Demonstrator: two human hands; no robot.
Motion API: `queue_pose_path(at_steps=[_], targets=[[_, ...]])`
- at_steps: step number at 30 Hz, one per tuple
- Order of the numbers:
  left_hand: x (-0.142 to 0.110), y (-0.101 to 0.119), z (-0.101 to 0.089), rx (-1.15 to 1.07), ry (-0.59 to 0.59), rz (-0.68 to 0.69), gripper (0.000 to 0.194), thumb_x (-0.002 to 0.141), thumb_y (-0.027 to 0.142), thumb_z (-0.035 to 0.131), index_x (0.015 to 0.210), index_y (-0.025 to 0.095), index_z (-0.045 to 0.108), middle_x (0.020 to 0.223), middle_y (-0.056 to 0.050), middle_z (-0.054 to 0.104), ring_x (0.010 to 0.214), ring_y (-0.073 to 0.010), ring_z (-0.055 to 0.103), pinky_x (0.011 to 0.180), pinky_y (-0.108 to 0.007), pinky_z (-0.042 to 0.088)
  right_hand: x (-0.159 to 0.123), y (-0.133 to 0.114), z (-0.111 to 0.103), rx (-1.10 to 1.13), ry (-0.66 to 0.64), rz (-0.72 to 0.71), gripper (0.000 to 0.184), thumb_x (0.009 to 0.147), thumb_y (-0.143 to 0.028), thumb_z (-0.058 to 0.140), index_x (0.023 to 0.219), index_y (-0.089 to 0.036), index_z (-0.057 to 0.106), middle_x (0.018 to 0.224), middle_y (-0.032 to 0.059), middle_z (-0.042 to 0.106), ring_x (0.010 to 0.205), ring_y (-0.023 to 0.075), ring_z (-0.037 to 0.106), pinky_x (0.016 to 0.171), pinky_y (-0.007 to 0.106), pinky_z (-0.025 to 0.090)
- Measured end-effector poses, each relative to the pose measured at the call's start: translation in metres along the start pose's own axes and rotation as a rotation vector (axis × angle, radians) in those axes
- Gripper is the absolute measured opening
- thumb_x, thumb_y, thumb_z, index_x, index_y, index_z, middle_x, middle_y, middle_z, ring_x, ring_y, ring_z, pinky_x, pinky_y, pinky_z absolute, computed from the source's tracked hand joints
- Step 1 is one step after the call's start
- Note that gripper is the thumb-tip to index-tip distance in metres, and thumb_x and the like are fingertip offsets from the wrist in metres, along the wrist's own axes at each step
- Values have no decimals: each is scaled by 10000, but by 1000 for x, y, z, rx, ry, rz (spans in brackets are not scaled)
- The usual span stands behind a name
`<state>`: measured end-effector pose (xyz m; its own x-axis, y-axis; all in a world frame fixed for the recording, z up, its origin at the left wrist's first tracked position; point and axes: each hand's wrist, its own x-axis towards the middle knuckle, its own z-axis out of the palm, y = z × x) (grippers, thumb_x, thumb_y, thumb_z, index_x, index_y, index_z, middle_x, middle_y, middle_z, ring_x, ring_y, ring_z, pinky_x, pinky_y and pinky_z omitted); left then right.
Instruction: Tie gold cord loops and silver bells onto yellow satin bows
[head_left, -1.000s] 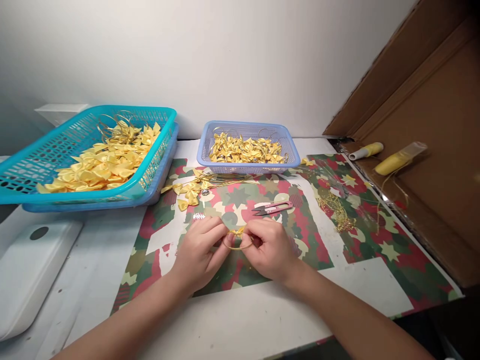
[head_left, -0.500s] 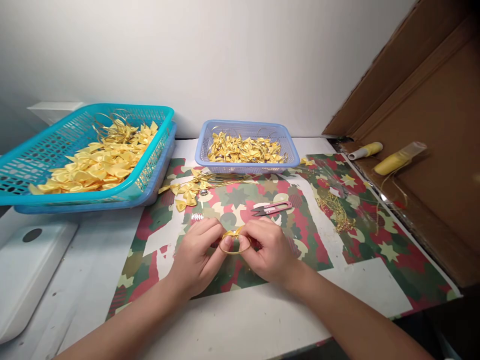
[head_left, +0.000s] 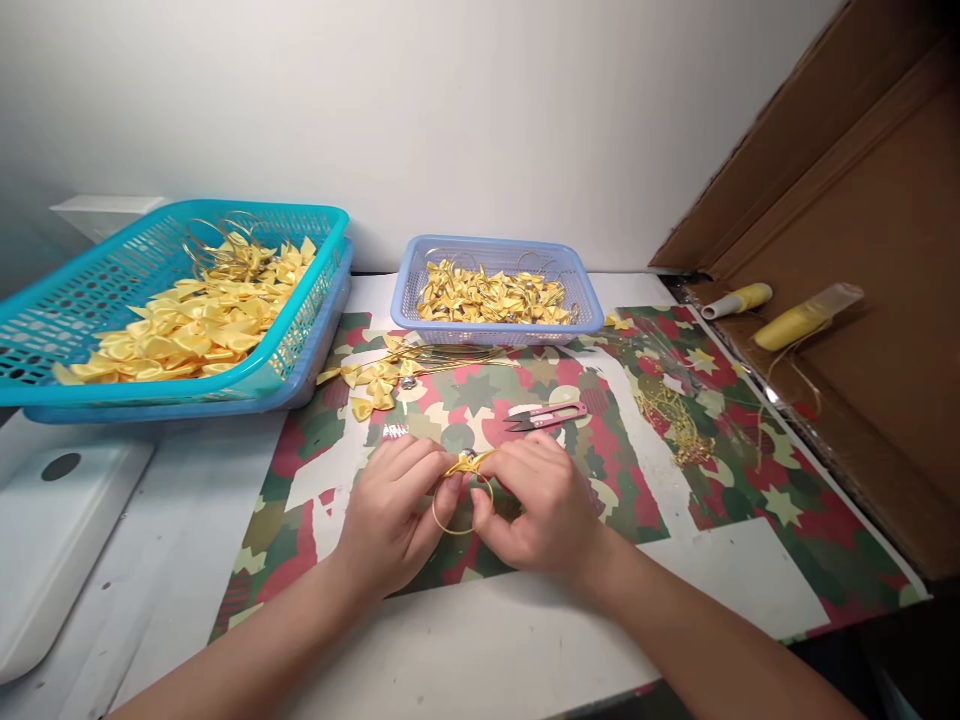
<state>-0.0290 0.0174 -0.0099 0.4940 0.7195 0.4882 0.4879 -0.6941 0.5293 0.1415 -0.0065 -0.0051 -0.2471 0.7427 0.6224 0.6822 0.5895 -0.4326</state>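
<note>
Between my two hands is a yellow ribbon bow (head_left: 466,463) with a small silver bell on top and a loop of gold elastic cord (head_left: 459,532) hanging toward me. My left hand (head_left: 397,500) pinches the bow's left side with thumb and fingers. On the other side, my right hand (head_left: 541,500) grips the bow's right end between its fingers, its thumb close to the cord loop. Just beyond my right hand lie thread snips (head_left: 546,417) with a pink handle. More yellow bows (head_left: 379,380), a bell and gold cords (head_left: 465,360) lie past my left hand.
A turquoise basket (head_left: 225,388) of yellow bows stands at the left, stacked on a blue one. At the back is a blue-violet basket (head_left: 495,333) of corded bows. Gold cord scraps (head_left: 679,425) and two yellow thread spools (head_left: 806,318) lie right, beside a cardboard wall (head_left: 862,200).
The cord loop has tipped down and shows rounder below the bow. The silver bell now shows on top. My right thumb has moved down slightly, while both hands stay in place.
</note>
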Motion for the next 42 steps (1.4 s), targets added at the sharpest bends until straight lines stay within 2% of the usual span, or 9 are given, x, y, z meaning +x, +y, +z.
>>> queue_pose_path(at_steps=[8,17,24,28,32,35,37,39,42], targets=[[-1,0,0,34,13,25,114,878,116,478,820,189,543,704,-32,571,655,-173,450,603,-299,352,0,0,0,-2,8,3,150,810,-151,460,671,-181,508,550,-22,531,531,119,427,573,297,266],[0,1,1,-26,-12,-17,108,878,127,499,795,195,520,683,-12,533,655,-165,435,613,-295,351,-1,0,4,-24,-7,-7,232,808,-119,431,592,-202,419,512,-35,439,507,114,362,549,297,264],[-1,9,1,-209,-19,-186,211,913,161,454,723,194,539,637,8,517,639,-143,444,605,-266,370,-3,-7,9,235,58,207,258,765,-149,463,559,-206,317,477,-65,304,457,83,286,482,240,270],[0,8,-3,-279,-61,-262,254,917,211,452,680,192,541,614,8,512,620,-139,444,583,-258,367,-3,-5,7,250,43,243,252,775,-171,459,557,-210,337,468,-61,330,451,86,314,476,235,281],[6,-4,-13,-552,-291,-318,167,852,316,511,776,192,593,678,-9,534,622,-144,446,562,-261,370,-1,7,0,181,-42,61,197,772,-138,425,592,-209,389,498,-54,387,484,100,331,539,262,296],[9,-11,-16,-864,-363,-538,294,851,430,474,951,188,607,759,-36,558,598,-137,458,523,-258,388,3,17,-6,109,-157,-149,165,760,-113,419,625,-209,422,542,-43,420,522,114,348,561,274,274],[10,-10,-15,-958,-400,-690,302,860,450,499,993,193,585,753,-29,552,566,-120,451,484,-239,381,6,19,-11,81,-224,-244,171,769,-111,409,631,-211,423,556,-43,414,526,119,330,572,276,268],[11,-7,-12,-976,-458,-765,263,838,422,581,975,198,567,725,-6,536,551,-102,444,464,-211,366,8,20,-13,71,-263,-280,186,799,-120,394,641,-212,430,564,-43,408,526,123,310,581,278,269],[10,-4,-9,-1024,-515,-777,250,823,383,632,971,192,570,732,-3,553,583,-101,489,506,-209,411,8,19,-14,80,-285,-221,207,861,-161,382,675,-206,461,592,-33,447,557,126,341,601,281,275]])
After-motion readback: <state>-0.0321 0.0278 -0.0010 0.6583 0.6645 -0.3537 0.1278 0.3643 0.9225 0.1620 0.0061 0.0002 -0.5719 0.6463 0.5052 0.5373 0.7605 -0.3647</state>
